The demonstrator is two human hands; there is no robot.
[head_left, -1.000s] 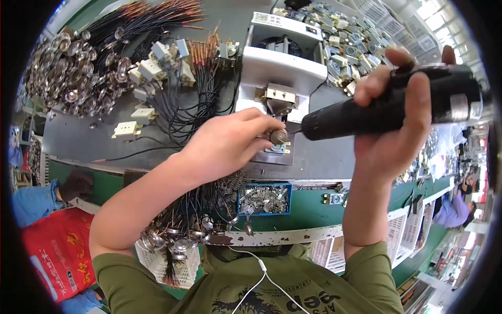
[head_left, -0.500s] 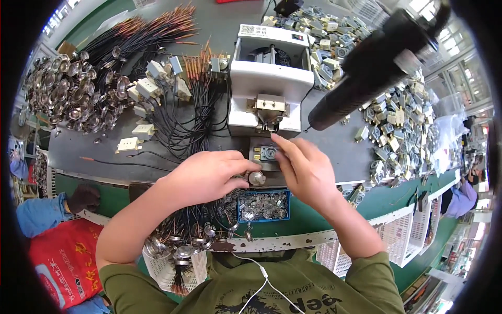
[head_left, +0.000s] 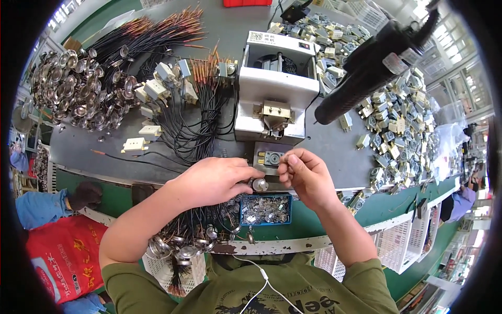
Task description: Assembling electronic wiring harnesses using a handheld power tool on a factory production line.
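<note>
My left hand [head_left: 222, 180] has its thumb and fingers closed on a round metal cap [head_left: 260, 184] at the bench's front edge. My right hand [head_left: 309, 180] is raised just right of it, thumb and fingertips pinched together; anything between them is too small to name. Between and beyond the hands, a small grey part with brass terminals [head_left: 271, 158] lies in the metal fixture at the foot of a white bench machine [head_left: 277, 83]. Below the hands, a blue tray [head_left: 265, 223] holds many small shiny metal pieces.
Black cables with copper-coloured ends [head_left: 204, 118] lie left of the machine, beside a heap of metal caps [head_left: 73, 86]. Grey and cream parts [head_left: 397, 123] are piled at right. A black power screwdriver [head_left: 366, 70] hangs over the bench. More capped cables [head_left: 188, 246] hang by the front rail.
My right hand has drawn back from the grey part in the fixture, and its fingers have curled into a pinch. My left hand keeps hold of the metal cap. The view has shifted slightly.
</note>
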